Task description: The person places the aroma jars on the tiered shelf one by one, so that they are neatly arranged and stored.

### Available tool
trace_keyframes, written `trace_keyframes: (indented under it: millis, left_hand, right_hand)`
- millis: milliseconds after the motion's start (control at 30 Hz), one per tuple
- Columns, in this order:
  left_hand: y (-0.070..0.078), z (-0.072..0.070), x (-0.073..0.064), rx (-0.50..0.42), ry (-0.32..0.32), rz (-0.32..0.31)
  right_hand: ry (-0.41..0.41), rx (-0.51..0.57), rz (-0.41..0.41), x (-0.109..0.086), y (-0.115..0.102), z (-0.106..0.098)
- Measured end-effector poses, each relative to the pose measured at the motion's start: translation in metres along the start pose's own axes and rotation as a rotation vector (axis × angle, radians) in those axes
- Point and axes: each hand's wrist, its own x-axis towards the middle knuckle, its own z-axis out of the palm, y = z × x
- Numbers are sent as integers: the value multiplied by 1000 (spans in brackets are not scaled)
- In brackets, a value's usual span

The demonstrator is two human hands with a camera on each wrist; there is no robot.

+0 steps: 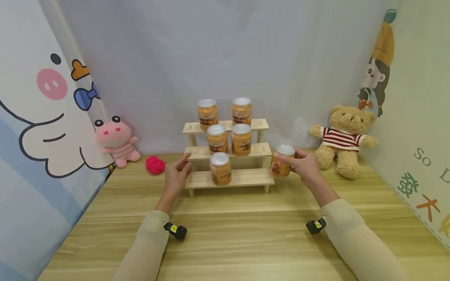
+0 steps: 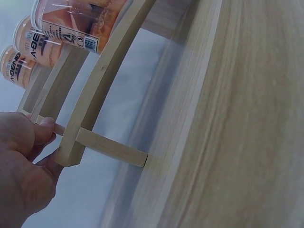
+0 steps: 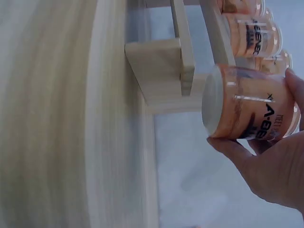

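Observation:
A three-tier wooden stand (image 1: pixel 242 177) holds orange jars with pale lids: two on the top tier, two on the middle and one jar (image 1: pixel 220 169) on the bottom. At the stand's left end, my left hand (image 1: pixel 175 175) grips the side with its fingers at the tier edges; the left wrist view shows the hand (image 2: pixel 23 166) around the end of a board. My right hand (image 1: pixel 306 166) holds another jar (image 1: pixel 281 162) off the table, just right of the stand. In the right wrist view, thumb and fingers pinch this jar (image 3: pixel 251 104) around its sides.
Left of the stand lie a pink yarn ball (image 1: pixel 155 165) and a pink plush toy (image 1: pixel 117 140). A teddy bear (image 1: pixel 342 138) in a striped shirt sits at the back right. Printed cloth walls border the wooden table (image 1: pixel 246 238) behind and at both sides.

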Motion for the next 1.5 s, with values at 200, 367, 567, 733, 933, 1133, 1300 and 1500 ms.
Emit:
trace_keyframes:
  millis: [200, 367, 567, 733, 933, 1133, 1300, 1500]
  left_hand:
    - [13, -2, -4, 9, -23, -24]
    - [3, -1, -1, -12, -25, -32]
    - [-5, 1, 2, 17, -9, -8]
    - [-5, 1, 2, 21, -5, -4]
    - [-5, 1, 3, 8, -6, 1]
    - [-4, 1, 3, 15, -6, 13]
    - [-4, 1, 4, 13, -7, 4]
    - [-2, 0, 3, 8, -11, -16]
  right_hand:
    - [-86, 28, -34, -14, 2, 15]
    - [-133, 6, -52, -18, 5, 29]
    - [-140, -39, -80, -16, 6, 45]
    - [-163, -32, -106, -12, 8, 60]
    - [-155, -71, -145, -13, 6, 75]
    - [-136, -137, -165, -13, 4, 81]
    - [-132, -142, -187, -11, 5, 83]
    - [-138, -138, -201, -10, 6, 85]
